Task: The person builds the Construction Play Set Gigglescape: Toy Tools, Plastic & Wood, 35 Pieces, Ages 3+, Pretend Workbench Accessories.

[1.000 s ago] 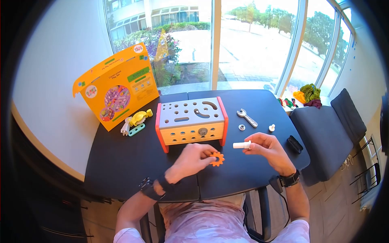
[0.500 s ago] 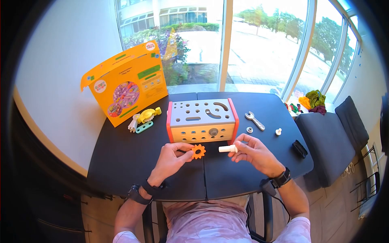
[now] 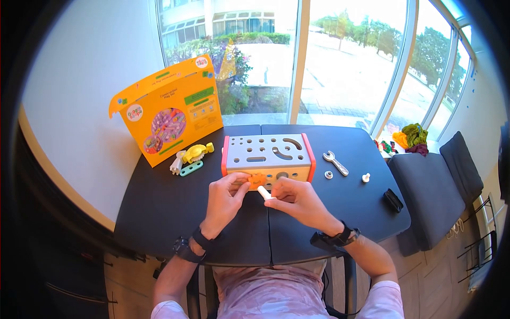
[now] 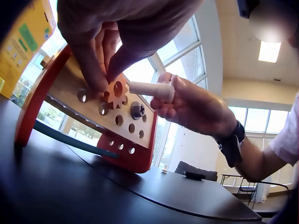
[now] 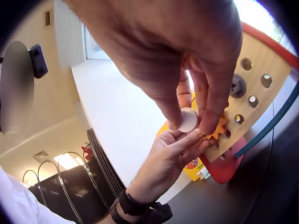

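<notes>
The left hand [image 3: 223, 204] pinches an orange gear [image 3: 256, 181] against the wooden front of the toy bench [image 3: 268, 154], which has a grey top and red ends. In the left wrist view the gear [image 4: 116, 92] stands upright at the holed panel, left of a grey screw head [image 4: 138, 110]. The right hand [image 3: 305, 204] pinches a white peg [image 3: 264, 193] by its headed end. The tip of the peg [image 4: 147, 88] points at the gear's centre hole; whether they touch, I cannot tell. In the right wrist view the peg's round head [image 5: 188, 120] shows between the fingers.
A grey wrench [image 3: 336, 163], a small nut [image 3: 329, 175], a white piece [image 3: 366, 177] and a black case [image 3: 393, 200] lie to the right on the black table [image 3: 159, 212]. Yellow, white and teal toy parts [image 3: 195, 153] lie left, before an orange box [image 3: 172, 114].
The left hand has brought the gear up to the bench's front panel. Moving left, the right hand has carried the peg close to the gear.
</notes>
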A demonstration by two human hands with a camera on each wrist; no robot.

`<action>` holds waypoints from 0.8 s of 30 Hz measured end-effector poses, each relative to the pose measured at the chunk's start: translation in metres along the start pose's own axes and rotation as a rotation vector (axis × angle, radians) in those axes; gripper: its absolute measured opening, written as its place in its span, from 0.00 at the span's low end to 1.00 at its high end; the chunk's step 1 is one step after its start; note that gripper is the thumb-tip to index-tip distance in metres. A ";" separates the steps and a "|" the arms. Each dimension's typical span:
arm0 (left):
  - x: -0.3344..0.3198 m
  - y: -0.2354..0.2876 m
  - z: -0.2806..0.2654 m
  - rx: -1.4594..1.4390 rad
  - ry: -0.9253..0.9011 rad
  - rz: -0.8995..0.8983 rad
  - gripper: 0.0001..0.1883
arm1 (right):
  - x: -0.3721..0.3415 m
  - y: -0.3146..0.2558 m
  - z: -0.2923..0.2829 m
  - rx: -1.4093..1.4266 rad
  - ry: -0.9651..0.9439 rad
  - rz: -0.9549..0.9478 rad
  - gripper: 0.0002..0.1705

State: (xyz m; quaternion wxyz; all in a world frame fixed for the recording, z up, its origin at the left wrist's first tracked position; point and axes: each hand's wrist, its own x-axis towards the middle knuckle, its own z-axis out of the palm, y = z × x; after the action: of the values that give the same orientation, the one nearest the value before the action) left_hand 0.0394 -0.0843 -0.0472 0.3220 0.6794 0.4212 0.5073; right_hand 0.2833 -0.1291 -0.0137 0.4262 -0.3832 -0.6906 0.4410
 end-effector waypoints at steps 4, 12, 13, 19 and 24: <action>0.000 -0.002 0.002 -0.023 0.012 0.006 0.11 | 0.017 0.004 0.008 -0.158 0.028 -0.087 0.15; -0.001 0.007 0.003 0.048 0.071 0.013 0.09 | 0.037 0.007 0.013 -0.464 0.048 -0.082 0.23; -0.001 0.009 0.002 0.080 0.092 0.020 0.09 | 0.039 0.006 0.013 -0.523 0.034 -0.057 0.25; 0.001 0.024 -0.016 0.538 0.198 0.218 0.12 | 0.039 -0.013 0.013 -1.025 0.184 -0.316 0.37; 0.018 0.017 -0.029 0.644 0.166 0.363 0.18 | 0.055 0.009 0.004 -1.048 0.168 -0.494 0.44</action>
State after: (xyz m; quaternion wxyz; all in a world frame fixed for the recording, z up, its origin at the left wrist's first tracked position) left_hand 0.0176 -0.0751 -0.0171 -0.0383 0.7661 0.4563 0.4511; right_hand 0.2623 -0.0779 -0.0093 0.3233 -0.4043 -0.8492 -0.1039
